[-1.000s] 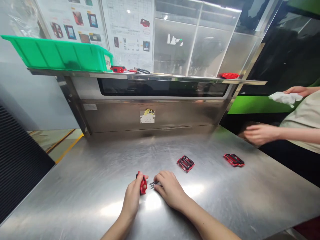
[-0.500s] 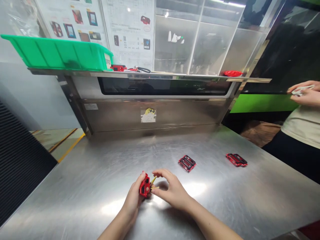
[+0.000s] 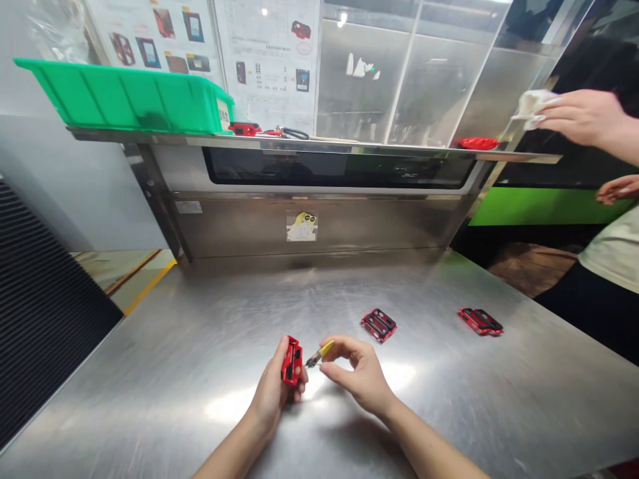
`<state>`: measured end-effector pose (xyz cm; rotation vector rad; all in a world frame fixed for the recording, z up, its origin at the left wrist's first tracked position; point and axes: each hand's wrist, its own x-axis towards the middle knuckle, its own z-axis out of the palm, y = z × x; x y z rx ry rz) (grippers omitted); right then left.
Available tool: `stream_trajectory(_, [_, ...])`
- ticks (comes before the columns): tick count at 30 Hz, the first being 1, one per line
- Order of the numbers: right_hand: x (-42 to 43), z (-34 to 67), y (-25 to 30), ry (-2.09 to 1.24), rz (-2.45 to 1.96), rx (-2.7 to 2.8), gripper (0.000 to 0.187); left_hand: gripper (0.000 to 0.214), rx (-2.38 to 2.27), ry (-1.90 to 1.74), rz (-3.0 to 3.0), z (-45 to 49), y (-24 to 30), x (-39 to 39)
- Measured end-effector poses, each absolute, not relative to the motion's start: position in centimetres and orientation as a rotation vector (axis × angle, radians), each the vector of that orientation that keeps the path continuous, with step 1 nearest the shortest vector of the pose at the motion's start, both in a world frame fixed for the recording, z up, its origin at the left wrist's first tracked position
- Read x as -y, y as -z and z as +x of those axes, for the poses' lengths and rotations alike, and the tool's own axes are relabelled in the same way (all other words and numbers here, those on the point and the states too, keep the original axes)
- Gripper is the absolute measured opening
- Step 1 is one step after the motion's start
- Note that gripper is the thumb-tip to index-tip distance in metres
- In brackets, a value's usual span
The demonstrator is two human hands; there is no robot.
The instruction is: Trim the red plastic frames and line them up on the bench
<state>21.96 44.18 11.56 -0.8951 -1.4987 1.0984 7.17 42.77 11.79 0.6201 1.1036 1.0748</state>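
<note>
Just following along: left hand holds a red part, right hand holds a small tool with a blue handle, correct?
Not blue: the head view shows a yellow handle on the small tool in the right hand. The left hand does hold a red part.

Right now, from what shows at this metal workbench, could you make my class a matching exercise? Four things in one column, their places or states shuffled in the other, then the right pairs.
Column one
1. Left hand
2. Right hand
3. Green bin
4. White crumpled item

Column two
A. Stands toward the left end of the raised shelf
B. Grips a yellow-handled tool
C. Held in a co-worker's hand
D. Holds a red part with black areas

Right pairs
1-D
2-B
3-A
4-C
</note>
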Motion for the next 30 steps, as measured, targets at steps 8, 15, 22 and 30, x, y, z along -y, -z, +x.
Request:
stream_trajectory(8, [-43.5,21.8,-11.79,-0.994,-0.865,1.704,0.02,0.066,-1.297,-0.881,0.806,7.82,-10.93,-42.49])
stream_trajectory(15, [-43.7,21.98,-11.65,-0.974,-0.861,1.799,0.023,0.066,-1.316,-0.853,0.817,7.8,-11.32,-42.51])
stream_trajectory(22, [-43.68,21.98,-11.73,-0.926,-0.842,1.83,0.019,0.066,-1.301,-0.849,0.85,7.85,-11.26,-42.46])
stream_trajectory(30, [-43.68,21.96,-11.87,-0.947,-0.79,1.898,0.014,0.065,-1.31,-0.803,0.872,7.93,-11.38,-42.49])
